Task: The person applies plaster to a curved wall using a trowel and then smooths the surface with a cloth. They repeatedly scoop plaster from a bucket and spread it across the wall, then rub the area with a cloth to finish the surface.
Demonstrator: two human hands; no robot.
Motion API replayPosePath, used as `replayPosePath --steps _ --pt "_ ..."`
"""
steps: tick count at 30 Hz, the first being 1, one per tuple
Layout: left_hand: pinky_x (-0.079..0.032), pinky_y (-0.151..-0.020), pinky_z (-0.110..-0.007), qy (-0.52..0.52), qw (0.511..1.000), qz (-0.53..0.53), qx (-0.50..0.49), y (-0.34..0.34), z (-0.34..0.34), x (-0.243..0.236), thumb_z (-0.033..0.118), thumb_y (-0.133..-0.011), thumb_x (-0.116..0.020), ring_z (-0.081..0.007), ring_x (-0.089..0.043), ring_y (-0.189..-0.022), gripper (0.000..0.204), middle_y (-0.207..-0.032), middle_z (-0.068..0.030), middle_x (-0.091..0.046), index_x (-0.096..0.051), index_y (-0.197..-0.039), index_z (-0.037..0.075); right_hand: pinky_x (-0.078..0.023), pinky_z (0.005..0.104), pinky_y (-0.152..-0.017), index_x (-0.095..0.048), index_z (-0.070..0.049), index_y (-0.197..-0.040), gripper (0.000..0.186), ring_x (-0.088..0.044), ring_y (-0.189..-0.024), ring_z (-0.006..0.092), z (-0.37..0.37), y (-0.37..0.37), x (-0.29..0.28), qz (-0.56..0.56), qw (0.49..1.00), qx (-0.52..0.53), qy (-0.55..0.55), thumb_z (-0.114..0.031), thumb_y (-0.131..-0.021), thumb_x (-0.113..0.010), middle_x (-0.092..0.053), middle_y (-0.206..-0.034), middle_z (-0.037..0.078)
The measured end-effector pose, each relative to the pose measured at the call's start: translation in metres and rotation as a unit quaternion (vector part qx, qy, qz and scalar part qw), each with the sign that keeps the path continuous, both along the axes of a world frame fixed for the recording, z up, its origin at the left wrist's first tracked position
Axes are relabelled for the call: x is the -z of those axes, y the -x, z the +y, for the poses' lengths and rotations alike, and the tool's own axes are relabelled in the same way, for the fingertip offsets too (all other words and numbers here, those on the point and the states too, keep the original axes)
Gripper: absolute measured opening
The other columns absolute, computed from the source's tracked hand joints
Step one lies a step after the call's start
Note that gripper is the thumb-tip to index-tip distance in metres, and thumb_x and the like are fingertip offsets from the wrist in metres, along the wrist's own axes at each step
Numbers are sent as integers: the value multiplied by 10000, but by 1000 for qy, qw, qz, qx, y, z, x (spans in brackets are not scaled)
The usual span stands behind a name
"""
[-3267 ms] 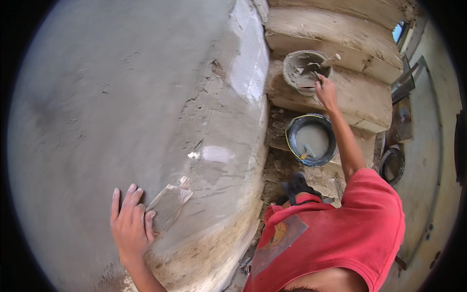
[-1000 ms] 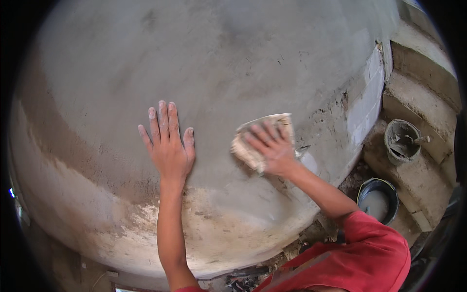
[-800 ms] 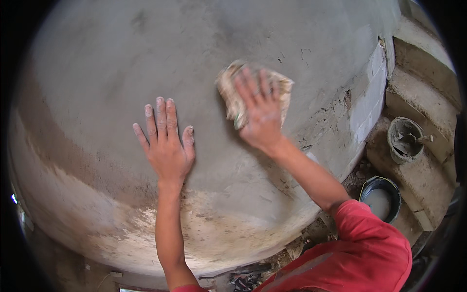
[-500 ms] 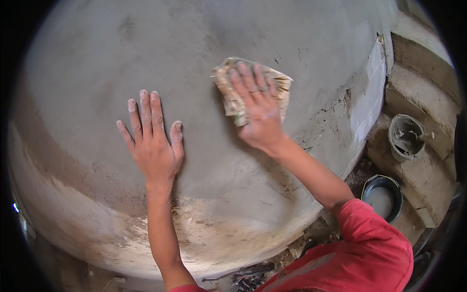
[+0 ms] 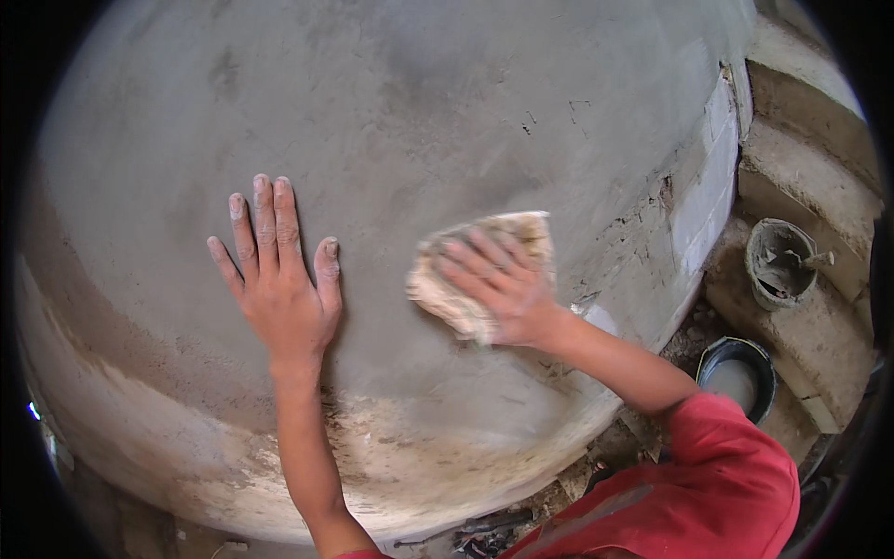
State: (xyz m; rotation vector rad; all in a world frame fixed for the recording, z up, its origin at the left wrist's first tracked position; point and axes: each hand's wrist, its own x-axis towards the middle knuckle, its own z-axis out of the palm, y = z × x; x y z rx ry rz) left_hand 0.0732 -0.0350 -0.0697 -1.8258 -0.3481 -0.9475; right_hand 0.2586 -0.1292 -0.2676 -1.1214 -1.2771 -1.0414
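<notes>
My left hand, spread, lies against the grey wall; to its right the crumpled pale pad, long axis roughly left-to-right, sits beneath my nearer, right hand, fanned over it; whether its thumb pinches, I cannot tell.

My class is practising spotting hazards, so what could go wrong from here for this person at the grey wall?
The left hand appears to rest flat on the grey wall, so it might leave prints if the surface is soft. The right hand lies over a crumpled sheet, whose creases could scratch that surface. The bucket and dark basin stand on the steps to the right, so a misstep might tip either.
</notes>
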Motion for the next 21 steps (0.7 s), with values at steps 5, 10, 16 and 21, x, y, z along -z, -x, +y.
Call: replayPosePath --steps 5,10,16,21 --pt "-110 -1352 -576 -9 1000 0 15 -3 2 -3 474 -1070 -547 -265 -281 -1658 684 -1755 8 -405 -441 -1684 191 -212 536 -1333 -493 -69 -1632 805 -332 -1632 357 -3 -8 -27 148 989 25 0 -219 -868 -695 -425 -1735 129" --pt "-112 -1351 -574 -11 1000 0 25 -5 2 -3 458 -1069 -553 -272 -292 -1654 680 -1749 -1 -416 -448 -1681 181 -234 499 -1331 -499 -66 -1625 859 -367 -1613 352 -7 -9 -16 76 997 0 15 -180 -806 -731 -443 -1719 144" --pt "-120 -1348 -572 -6 1000 0 15 -6 0 -2 414 -1070 -543 -298 -297 -1651 673 -1748 -38 -416 -437 -1685 163 -243 527 -1323 -461 -44 -1649 882 -369 -1612 374 -6 -10 -53 127 991 -15 -24 -66 -783 -625 -450 -1712 162" --pt "-130 -1343 -580 -7 1000 -3 23 -5 0 -1 414 -1069 -536 -319 -304 -1646 675 -1745 -60 -421 -437 -1683 151 -262 530 -1317 -466 -42 -1648 915 -379 -1608 380 -1 -5 -34 100 994 -41 10 -77 -747 -618 -437 -1717 182"
